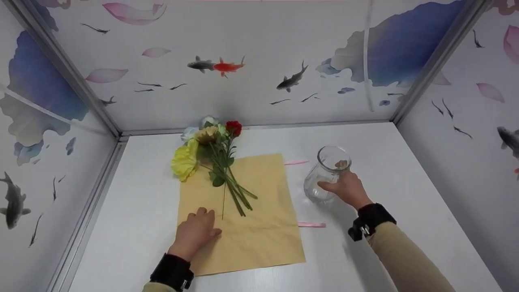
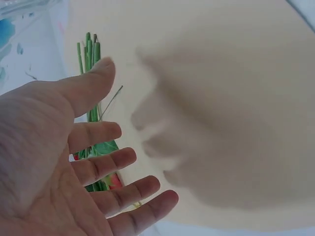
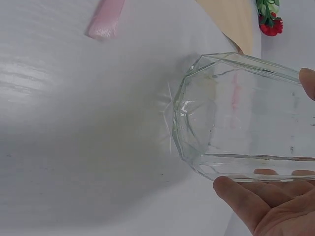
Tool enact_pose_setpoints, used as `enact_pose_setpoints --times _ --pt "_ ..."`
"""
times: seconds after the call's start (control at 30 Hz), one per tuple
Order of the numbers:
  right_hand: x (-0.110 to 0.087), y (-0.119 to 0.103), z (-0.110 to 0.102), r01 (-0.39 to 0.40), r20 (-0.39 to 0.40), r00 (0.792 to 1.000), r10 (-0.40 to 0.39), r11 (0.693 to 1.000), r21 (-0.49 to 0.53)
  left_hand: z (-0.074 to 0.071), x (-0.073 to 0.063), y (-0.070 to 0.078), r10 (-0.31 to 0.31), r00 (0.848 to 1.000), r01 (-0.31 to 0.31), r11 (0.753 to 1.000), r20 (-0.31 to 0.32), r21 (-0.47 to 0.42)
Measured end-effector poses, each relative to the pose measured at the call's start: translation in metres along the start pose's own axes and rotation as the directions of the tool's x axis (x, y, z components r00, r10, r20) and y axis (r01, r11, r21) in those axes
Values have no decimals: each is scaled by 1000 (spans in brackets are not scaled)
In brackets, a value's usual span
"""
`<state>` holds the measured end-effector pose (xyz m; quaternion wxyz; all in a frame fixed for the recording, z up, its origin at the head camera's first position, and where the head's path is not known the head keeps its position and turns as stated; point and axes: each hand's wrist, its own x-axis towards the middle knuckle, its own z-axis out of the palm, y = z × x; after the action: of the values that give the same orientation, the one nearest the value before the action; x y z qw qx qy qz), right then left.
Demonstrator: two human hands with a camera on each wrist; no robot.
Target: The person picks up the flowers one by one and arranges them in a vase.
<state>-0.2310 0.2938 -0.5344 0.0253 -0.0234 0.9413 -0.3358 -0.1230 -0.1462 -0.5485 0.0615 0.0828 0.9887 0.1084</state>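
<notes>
Right hand point(image 1: 349, 190) clamped round the glass vase point(image 1: 323, 172), thumb on one side, fingers on the other; vase is upright at right of desk point(image 1: 377, 162). Can't tell if its base touches down or is just off. Left hand point(image 1: 196, 232): fingers apart, holds nothing, low over brown paper point(image 1: 263, 227); contact unclear. Step looks like handling the vase, lift or set-down, can't say which. Next move seems to call for firm grip on slick glass, vase kept upright, left hand clear of stems.

Vase looks empty. Flowers point(image 1: 222, 158) lie loose on paper, not in vase, blooms past its far edge. Two strips of pink ribbon point(image 1: 311, 224) stick out from paper's right edge, near vase.
</notes>
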Motion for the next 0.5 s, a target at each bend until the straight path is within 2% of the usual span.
enact_pose_setpoints --times 0.13,0.37,0.5 --pt "-1 -6 7 13 2 1000 -13 1000 10 -3 9 3 -7 999 5 999 -37 -36" --pt "-4 -18 16 64 -9 998 -64 998 22 -5 31 7 -119 992 111 976 -33 -188" --pt "-6 -24 22 55 -12 998 -55 998 15 -4 42 9 -154 987 141 962 -37 -235"
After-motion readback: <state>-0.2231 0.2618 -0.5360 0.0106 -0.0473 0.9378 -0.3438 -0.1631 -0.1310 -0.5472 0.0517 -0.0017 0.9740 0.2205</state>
